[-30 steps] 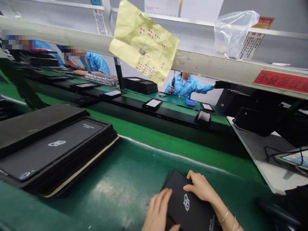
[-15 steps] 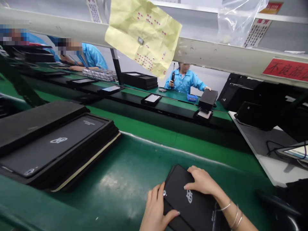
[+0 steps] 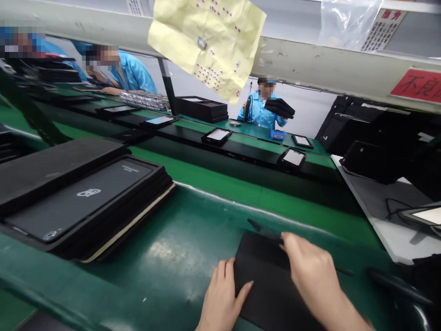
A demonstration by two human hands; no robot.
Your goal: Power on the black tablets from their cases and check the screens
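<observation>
Low in the head view, both hands work on a flat black tablet [image 3: 265,280] that lies back-up on the green conveyor surface [image 3: 179,248]. The left hand [image 3: 222,299] rests at the tablet's left edge, fingers spread flat on the belt and the thumb [image 3: 245,290] laid over onto the black panel; it presses rather than clamps. The right hand [image 3: 312,276] lies across the tablet's right half, fingers extended toward the far corner, where the fingertips meet a thin dark edge [image 3: 263,228] that stands slightly raised above the panel. Whether this hand is pinching that edge or only touching it cannot be told.

To the left, well apart from the hands, a stack of black foam trays [image 3: 103,216] sits on the same surface, and the top tray holds another tablet [image 3: 81,197] with a pale logo facing up. Beyond the belt, a second line carries several framed tablets with bright screens [image 3: 217,135]. A person in a blue coat [image 3: 263,110] across that line holds up a dark stack of trays [image 3: 279,107]. A crumpled yellow sheet [image 3: 210,43] hangs from the overhead rail.
</observation>
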